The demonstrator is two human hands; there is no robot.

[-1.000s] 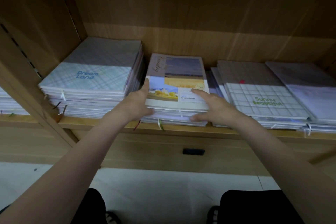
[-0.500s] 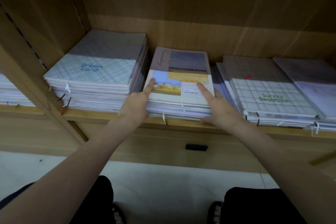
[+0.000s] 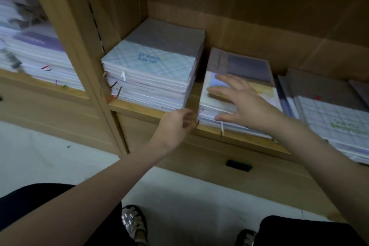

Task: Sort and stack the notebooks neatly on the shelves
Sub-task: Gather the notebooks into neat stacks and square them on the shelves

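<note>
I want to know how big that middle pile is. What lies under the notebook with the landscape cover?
Under the landscape notebook lies a stack of notebooks, white page edges showing. The right hand, resting on top, covers part of the front edge.

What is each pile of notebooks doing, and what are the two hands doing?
Dream Land stack: lying flat, tall, ribbons poking out the front.
Middle stack: lying flat, lower, right hand on top.
Green-lettered stack: lying flat, untouched.
Right hand: fingers spread, resting on the top cover.
Left hand: fingers curled at the middle stack's front corner; grip unclear.
</note>
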